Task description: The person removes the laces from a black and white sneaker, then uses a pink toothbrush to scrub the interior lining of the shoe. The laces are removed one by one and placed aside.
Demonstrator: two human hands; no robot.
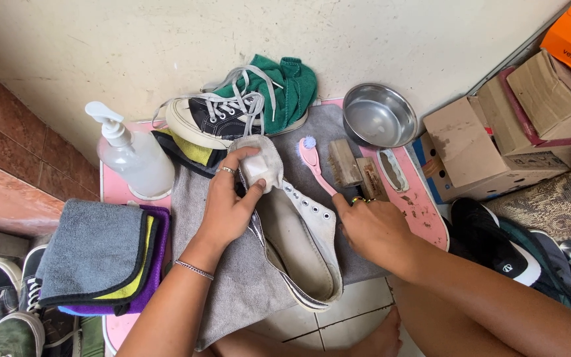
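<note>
Sneaker (pixel 302 244), white high-top, unlaced, lying on its side on the grey towel (pixel 232 291) at the centre of the pink counter (pixel 424 211); toe toward 12 o'clock, opening toward 6 o'clock.

Grey towel: spread over the middle of the counter, under the sneaker and both hands.

Cardboard boxes (pixel 497 139): stacked at 3 o'clock, off the counter's edge.

Folded cloths (pixel 100 254): grey, yellow and purple stack at 9 o'clock.

Second sneaker (pixel 216 119): black and white, laced, at 12 o'clock, against a green cloth (pixel 292 86).

Pump bottle (pixel 130 155): clear, white pump head, at 10 o'clock.

Steel bowl (pixel 379 116): round, at 1 o'clock, just beside the boxes.

Left hand (pixel 229 201): closed on a small white cloth pad (pixel 259 165), pressing it against the sneaker's toe; ring on one finger, bracelet at the wrist.

Right hand (pixel 371 228): resting on the towel at 3 o'clock of the sneaker, fingers curled near the brushes; whether it grips anything I cannot tell.

Wooden brush (pixel 346 164): block-shaped, just past the right hand's fingertips.

Pink brush (pixel 313 162): slim handle, bristled head toward 12 o'clock, between the sneaker and the wooden brush.
</note>
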